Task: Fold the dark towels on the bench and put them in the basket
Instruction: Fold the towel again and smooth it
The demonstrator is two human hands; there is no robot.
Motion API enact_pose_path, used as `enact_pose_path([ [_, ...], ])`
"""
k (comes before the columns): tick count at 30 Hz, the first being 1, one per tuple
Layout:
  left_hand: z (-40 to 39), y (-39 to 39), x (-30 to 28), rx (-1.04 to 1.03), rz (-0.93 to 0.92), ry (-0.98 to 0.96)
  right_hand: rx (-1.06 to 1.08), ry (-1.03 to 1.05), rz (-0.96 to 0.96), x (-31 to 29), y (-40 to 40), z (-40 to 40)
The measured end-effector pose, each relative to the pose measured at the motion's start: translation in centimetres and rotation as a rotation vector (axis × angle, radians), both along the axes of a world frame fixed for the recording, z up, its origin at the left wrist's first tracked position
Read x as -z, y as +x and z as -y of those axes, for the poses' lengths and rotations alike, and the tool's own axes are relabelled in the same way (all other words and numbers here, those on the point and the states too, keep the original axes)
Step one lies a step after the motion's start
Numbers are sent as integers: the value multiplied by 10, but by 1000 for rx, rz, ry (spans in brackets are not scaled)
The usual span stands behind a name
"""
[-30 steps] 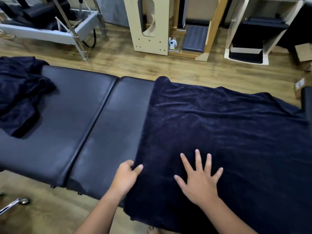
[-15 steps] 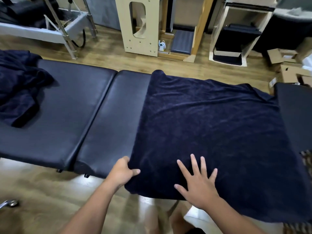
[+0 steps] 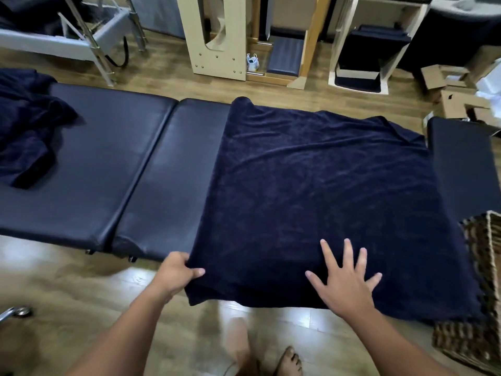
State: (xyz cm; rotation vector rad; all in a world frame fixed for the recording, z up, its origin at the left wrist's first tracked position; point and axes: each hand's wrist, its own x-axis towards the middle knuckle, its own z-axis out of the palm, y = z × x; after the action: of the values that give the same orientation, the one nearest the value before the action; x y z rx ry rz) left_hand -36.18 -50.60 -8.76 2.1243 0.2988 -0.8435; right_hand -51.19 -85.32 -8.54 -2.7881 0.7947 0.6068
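Navy terry towel (image 3: 325, 191) lies flat; left hand (image 3: 176, 272) pinches its corner, right hand (image 3: 344, 283) splayed flat on it

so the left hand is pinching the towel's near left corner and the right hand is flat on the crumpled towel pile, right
Not quite. The right hand lies flat on the spread towel, not the crumpled pile at the bench's far left. The left hand does pinch the near left corner. The head view shows it.

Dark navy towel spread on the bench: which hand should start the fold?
Left hand, likely: it already pinches the dark navy towel at its near-left corner, while the right hand lies flat, fingers spread.
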Motion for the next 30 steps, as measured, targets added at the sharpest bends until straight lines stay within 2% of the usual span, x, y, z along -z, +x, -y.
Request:
enact_pose_path([
  [3, -13, -7, -1, -80, -81, -35, -3, -42, -16, 1, -16, 4],
  [6, -12, -16, -3, -34, -147, -126, -94, -105, -27, 2, -30, 2],
  [8, -13, -23, 2, 36, -72, -60, -147, -152, -13, 3, -37, 1],
  [12, -21, -21, 11, -23, 74, 123, -181, -229, 33, 2, -49, 7],
  [15, -12, -25, 4, 47, 202, 312, -169, -180, 27, 0, -58, 11],
  [18, 13, -38, -1, 238, 492, 518, -114, -135, 76, -3, -65, 18],
  [20, 38, -49, -1, 498, 669, 564, -52, -199, 123, -1, -73, 30],
  [22, 70, -60, -6, 791, 764, 574, 23, -248, 133, 1, -80, 45],
  [25, 112, -74, -8, 1029, 811, 632, 61, -284, 141, -2, -82, 69],
  [30, 145, -77, -10, 1149, 782, 819, -102, -313, 138, 1, -82, 91],
])
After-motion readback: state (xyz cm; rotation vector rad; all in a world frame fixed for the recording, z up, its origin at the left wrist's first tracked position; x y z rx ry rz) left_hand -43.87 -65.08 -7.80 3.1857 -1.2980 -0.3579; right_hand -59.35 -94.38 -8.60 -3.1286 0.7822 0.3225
